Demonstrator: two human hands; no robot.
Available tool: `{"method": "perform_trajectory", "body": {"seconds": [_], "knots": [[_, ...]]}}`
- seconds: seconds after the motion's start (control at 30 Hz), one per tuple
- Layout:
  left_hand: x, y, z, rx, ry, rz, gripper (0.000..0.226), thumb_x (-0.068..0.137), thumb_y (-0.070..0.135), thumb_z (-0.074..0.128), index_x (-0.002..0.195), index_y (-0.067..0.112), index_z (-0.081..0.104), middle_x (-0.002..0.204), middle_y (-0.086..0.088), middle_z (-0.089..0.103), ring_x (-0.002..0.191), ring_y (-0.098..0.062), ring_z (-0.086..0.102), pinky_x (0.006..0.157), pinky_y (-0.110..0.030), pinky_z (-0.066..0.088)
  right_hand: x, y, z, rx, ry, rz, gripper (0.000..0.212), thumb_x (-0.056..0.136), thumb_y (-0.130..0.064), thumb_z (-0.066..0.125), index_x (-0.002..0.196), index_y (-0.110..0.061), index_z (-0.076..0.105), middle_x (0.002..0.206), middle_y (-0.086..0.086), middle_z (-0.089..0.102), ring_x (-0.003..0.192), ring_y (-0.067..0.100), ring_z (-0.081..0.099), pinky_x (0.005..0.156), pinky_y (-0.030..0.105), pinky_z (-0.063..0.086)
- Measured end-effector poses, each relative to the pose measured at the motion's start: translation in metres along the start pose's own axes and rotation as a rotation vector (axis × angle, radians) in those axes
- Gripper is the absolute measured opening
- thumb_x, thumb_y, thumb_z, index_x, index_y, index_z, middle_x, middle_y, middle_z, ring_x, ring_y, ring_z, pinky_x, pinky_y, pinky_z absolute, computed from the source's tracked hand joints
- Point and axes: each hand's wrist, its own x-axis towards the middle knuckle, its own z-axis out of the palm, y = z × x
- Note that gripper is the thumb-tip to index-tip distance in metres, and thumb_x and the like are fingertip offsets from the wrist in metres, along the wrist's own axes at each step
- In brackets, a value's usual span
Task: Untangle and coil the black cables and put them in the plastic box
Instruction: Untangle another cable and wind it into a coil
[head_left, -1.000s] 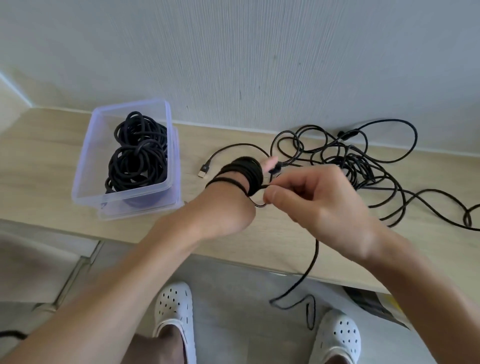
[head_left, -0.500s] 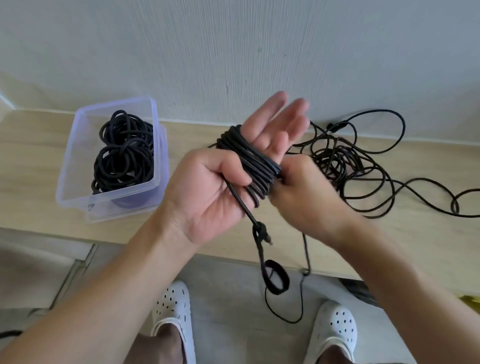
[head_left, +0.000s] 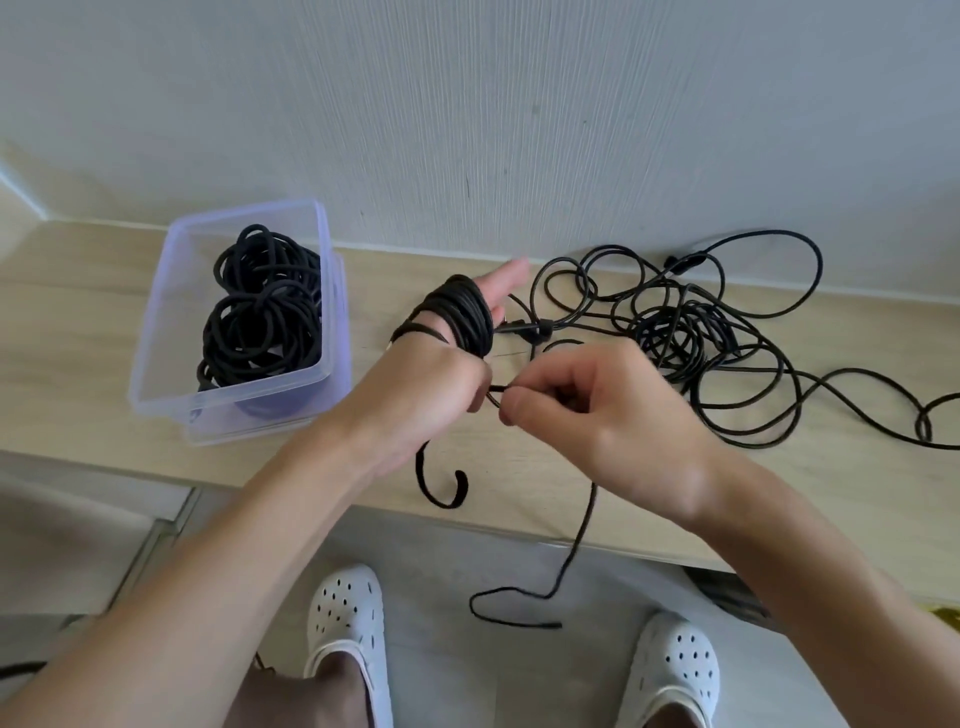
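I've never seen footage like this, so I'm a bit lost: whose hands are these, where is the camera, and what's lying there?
There is no machine here. A person wears a camera on their head that looks down at their own bare hands. The left hand has a black coil wound round its straight fingers. The right hand pinches the loose strand. On the wooden ledge stands a clear plastic box holding coiled cables. A cable tangle lies to the right.
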Motion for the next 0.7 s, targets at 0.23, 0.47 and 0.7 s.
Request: {"method": "perform_trajectory", "body": {"seconds": [0.23,0.47,0.7], "knots": [[-0.008,0.005,0.004,0.187,-0.476,-0.142,0.023,0.056,-0.016,0.045,0.066,0.004,0.052,0.071,-0.004,0.059,0.074,-0.001,0.059,0.063,-0.01,0.042,0.002,-0.003,-0.012,0.217,0.115,-0.048,0.018,0.093,-0.007,0.063,0.077,-0.001,0.068,0.054,0.013,0.066,0.046,0.025,0.062,0.047,0.035,0.046],[-0.009,0.014,0.015,-0.183,-0.781,-0.109,0.033,0.054,-0.02,0.04,0.07,0.008,0.049,0.068,-0.008,0.047,0.093,-0.023,0.064,0.089,-0.024,0.047,0.009,0.007,-0.02,0.202,0.251,-0.054,0.019,0.091,-0.019,0.066,0.076,-0.009,0.071,0.061,0.008,0.064,0.045,0.008,0.055,0.041,0.017,0.042],[-0.004,0.016,0.018,-0.931,-0.587,0.039,0.062,0.059,-0.011,0.044,0.117,-0.001,0.066,0.108,-0.01,0.067,0.133,-0.032,0.039,0.118,-0.031,0.032,0.009,0.012,-0.006,-0.141,0.116,-0.032,0.027,0.091,0.001,0.055,0.066,-0.01,0.057,0.058,-0.01,0.047,0.049,0.001,0.038,0.052,0.015,0.031]]}}
